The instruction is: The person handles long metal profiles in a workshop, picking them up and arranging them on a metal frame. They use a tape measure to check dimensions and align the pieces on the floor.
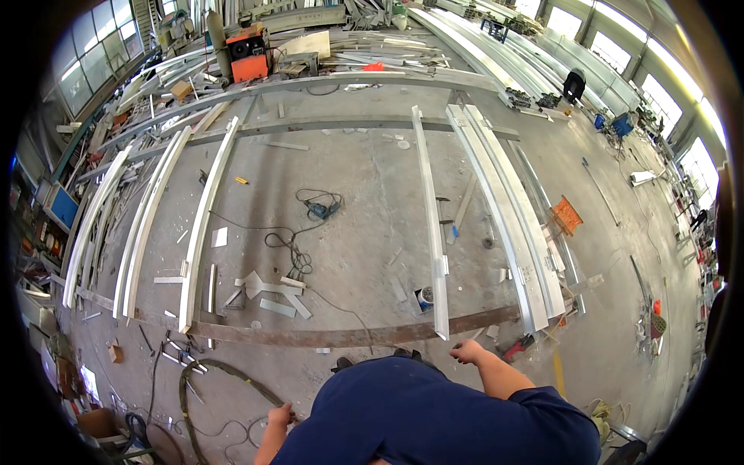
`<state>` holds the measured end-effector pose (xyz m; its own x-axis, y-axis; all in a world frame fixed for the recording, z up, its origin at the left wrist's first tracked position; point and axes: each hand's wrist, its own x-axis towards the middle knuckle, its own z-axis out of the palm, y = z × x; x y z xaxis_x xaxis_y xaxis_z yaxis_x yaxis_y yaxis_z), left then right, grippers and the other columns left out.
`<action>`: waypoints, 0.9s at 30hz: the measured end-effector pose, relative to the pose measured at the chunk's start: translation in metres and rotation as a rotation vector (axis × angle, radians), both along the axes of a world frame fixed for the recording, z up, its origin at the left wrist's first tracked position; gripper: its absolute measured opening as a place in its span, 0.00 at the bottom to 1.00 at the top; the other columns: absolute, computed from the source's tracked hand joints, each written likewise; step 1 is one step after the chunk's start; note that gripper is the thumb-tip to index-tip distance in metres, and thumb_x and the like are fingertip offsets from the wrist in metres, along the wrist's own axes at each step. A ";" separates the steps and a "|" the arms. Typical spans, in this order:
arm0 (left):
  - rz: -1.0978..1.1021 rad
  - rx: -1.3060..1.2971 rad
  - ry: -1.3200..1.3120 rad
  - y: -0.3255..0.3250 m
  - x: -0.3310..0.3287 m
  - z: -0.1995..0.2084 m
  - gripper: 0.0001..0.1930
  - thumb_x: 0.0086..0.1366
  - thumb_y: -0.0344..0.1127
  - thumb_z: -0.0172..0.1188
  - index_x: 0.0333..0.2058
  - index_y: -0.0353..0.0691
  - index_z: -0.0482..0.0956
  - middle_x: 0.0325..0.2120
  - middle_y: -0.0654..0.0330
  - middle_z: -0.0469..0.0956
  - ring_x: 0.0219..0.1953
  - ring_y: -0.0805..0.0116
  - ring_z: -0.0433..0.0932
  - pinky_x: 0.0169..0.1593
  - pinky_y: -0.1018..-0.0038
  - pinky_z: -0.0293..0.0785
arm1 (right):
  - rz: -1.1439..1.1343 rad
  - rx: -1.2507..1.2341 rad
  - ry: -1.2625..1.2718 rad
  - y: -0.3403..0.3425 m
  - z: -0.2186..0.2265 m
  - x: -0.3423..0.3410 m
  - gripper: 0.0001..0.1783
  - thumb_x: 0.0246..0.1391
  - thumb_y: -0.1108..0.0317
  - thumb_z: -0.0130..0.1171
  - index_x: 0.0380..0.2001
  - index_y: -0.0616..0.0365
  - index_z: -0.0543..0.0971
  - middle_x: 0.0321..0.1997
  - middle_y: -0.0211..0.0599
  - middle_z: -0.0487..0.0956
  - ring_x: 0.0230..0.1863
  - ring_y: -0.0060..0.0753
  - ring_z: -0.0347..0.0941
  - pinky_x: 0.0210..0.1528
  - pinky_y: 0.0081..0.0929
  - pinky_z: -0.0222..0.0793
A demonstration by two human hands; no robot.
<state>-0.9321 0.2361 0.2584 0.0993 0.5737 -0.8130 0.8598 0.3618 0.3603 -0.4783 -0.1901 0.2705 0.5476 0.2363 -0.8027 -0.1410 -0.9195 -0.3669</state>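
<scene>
My right hand [466,351] is held out in front of my body with its fingers curled, and no object shows in it. Just ahead of it is the near end of a long pale metal bar [431,225], which lies across the brown steel beam [349,333]. Low at my side, my left hand [280,415] has its fingers drawn in, and nothing shows in it either. A thick dark hose [184,399] curves over the floor toward this hand; whether they touch I cannot tell. To the right, wide pale profiles [515,225] rest on the frame.
More long bars [208,225] span the frame on the left. Between the bars, a blue power tool [324,208] with a tangled cord, metal offcuts [271,288] and a small can [424,298] lie on the floor. An orange machine [249,66] and an orange crate [566,215] stand farther off.
</scene>
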 end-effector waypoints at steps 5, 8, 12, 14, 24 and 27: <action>-0.029 0.082 -0.103 -0.018 0.027 0.020 0.17 0.62 0.42 0.60 0.37 0.29 0.79 0.27 0.51 0.81 0.21 0.61 0.78 0.26 0.65 0.74 | -0.174 0.053 0.036 -0.023 -0.029 0.010 0.17 0.49 0.60 0.61 0.36 0.63 0.82 0.29 0.36 0.81 0.25 0.29 0.78 0.27 0.26 0.76; -0.130 0.098 -0.014 -0.025 0.034 0.037 0.19 0.61 0.44 0.61 0.37 0.28 0.80 0.28 0.51 0.82 0.25 0.61 0.80 0.31 0.65 0.75 | -0.280 0.104 0.054 -0.031 -0.037 0.011 0.16 0.49 0.60 0.61 0.36 0.63 0.82 0.30 0.36 0.81 0.24 0.29 0.77 0.26 0.26 0.75; -0.287 0.041 0.070 -0.022 -0.003 0.010 0.21 0.61 0.46 0.61 0.36 0.28 0.81 0.28 0.50 0.82 0.30 0.62 0.81 0.35 0.66 0.75 | -0.294 0.081 0.077 -0.045 -0.056 0.005 0.16 0.50 0.60 0.60 0.35 0.63 0.82 0.29 0.36 0.81 0.24 0.29 0.77 0.26 0.27 0.75; -0.321 0.051 0.102 -0.017 0.000 0.014 0.21 0.61 0.46 0.60 0.37 0.28 0.81 0.29 0.50 0.82 0.31 0.62 0.81 0.36 0.66 0.75 | -0.226 0.034 0.095 -0.051 -0.063 0.000 0.15 0.50 0.60 0.61 0.32 0.62 0.82 0.28 0.36 0.81 0.23 0.29 0.77 0.26 0.28 0.75; -0.402 0.145 0.161 -0.021 0.002 0.022 0.21 0.63 0.45 0.59 0.38 0.28 0.81 0.30 0.50 0.83 0.32 0.63 0.81 0.37 0.67 0.75 | -0.042 -0.015 -0.068 -0.053 -0.069 -0.004 0.21 0.48 0.51 0.59 0.32 0.59 0.84 0.22 0.39 0.80 0.21 0.34 0.77 0.29 0.32 0.74; -0.408 0.174 0.154 -0.020 0.013 0.025 0.20 0.63 0.45 0.58 0.38 0.28 0.81 0.30 0.50 0.83 0.33 0.63 0.81 0.38 0.67 0.75 | -0.087 0.004 -0.083 -0.052 -0.064 -0.005 0.22 0.49 0.51 0.59 0.36 0.59 0.84 0.23 0.41 0.80 0.22 0.34 0.77 0.30 0.32 0.75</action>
